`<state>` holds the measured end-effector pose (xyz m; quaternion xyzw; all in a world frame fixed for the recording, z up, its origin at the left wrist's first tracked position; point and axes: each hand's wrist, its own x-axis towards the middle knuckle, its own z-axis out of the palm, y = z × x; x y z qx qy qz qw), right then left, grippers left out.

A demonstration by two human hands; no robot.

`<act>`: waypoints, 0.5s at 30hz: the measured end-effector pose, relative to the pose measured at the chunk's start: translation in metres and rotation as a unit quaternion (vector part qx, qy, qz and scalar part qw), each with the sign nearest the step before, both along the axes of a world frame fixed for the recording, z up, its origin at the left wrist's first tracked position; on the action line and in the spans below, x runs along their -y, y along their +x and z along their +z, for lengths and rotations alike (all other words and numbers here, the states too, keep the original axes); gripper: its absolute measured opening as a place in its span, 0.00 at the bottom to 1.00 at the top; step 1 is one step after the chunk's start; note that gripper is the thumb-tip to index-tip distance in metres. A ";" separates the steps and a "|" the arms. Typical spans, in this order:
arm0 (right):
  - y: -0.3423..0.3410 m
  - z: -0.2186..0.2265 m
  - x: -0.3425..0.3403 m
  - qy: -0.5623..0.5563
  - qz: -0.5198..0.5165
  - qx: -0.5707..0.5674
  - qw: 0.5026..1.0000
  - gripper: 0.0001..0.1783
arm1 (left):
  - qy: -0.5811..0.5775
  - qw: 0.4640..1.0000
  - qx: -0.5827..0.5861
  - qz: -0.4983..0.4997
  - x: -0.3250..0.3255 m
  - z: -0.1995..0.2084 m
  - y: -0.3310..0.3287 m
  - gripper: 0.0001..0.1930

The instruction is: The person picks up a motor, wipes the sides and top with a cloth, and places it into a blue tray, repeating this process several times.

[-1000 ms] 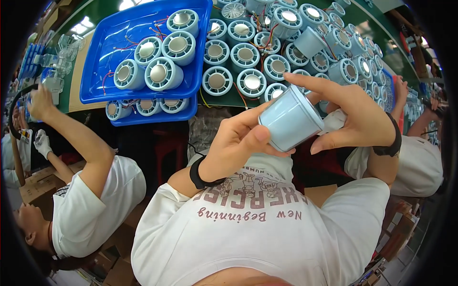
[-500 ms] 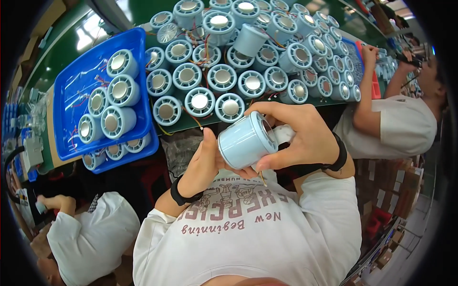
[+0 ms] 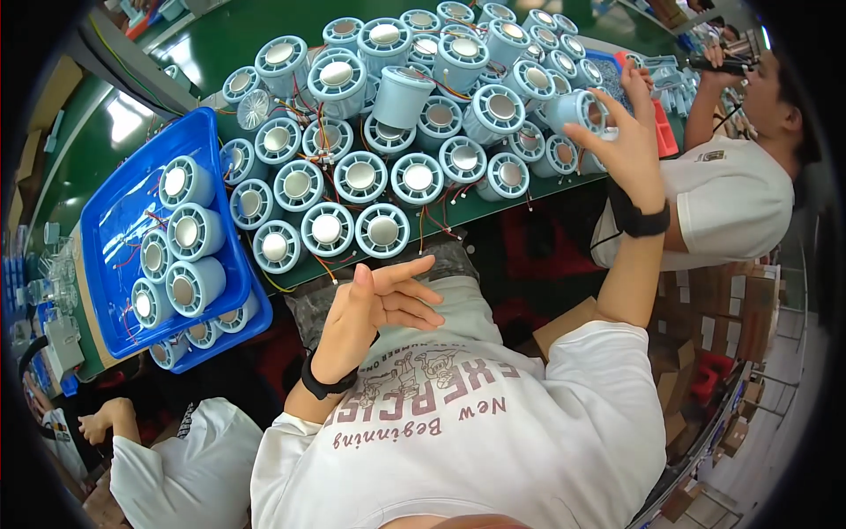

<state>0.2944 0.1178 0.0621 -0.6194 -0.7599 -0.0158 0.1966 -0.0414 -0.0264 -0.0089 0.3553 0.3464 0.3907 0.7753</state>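
Observation:
My right hand (image 3: 627, 145) is stretched out to the right end of the pile on the table. Its thumb and fingers close round a light blue cylindrical housing (image 3: 564, 109), tipped on its side with one end toward my palm. In front of my shirt, my left hand (image 3: 379, 304) is empty, fingers spread. Several similar housings (image 3: 360, 176) with ribbed rims and round silver discs stand between my hands and the table's far side, thin coloured wires trailing from them. One housing (image 3: 404, 97) lies upside down on top of others.
Two stacked blue trays (image 3: 106, 256) hold more housings at the left. The green table edge (image 3: 493, 210) runs behind my left hand. To the right, a co-worker (image 3: 740, 194) sits near a red tray (image 3: 663, 128); another person (image 3: 185, 458) is at lower left.
Earlier both my hands held one housing in front of my chest. My right hand has carried a housing up and right to the pile; my left has let go and opened.

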 end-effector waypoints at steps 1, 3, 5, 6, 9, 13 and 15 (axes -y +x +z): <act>-0.008 0.001 -0.006 -0.050 -0.035 -0.024 0.998 0.38 | -0.002 1.000 0.004 -0.003 -0.001 -0.001 0.000 0.43; -0.014 -0.001 -0.018 -0.099 -0.062 -0.050 0.992 0.39 | -0.002 1.000 0.005 0.002 0.000 -0.001 -0.002 0.43; -0.007 -0.008 -0.028 -0.146 -0.064 -0.088 0.983 0.41 | -0.006 1.000 0.004 0.000 0.000 -0.002 -0.002 0.43; -0.004 -0.011 -0.031 -0.170 -0.065 -0.106 0.978 0.42 | -0.008 1.000 0.004 -0.002 0.000 -0.002 -0.002 0.43; 0.008 -0.027 -0.030 -0.091 -0.019 -0.077 0.993 0.41 | -0.012 1.000 0.009 -0.003 -0.001 -0.005 -0.003 0.42; 0.009 -0.025 -0.025 -0.049 0.028 -0.077 0.995 0.40 | -0.010 1.000 0.014 -0.017 -0.003 -0.007 -0.002 0.41; 0.004 -0.018 -0.020 -0.050 0.043 -0.085 0.994 0.40 | -0.009 1.000 0.015 -0.020 -0.003 -0.007 -0.002 0.41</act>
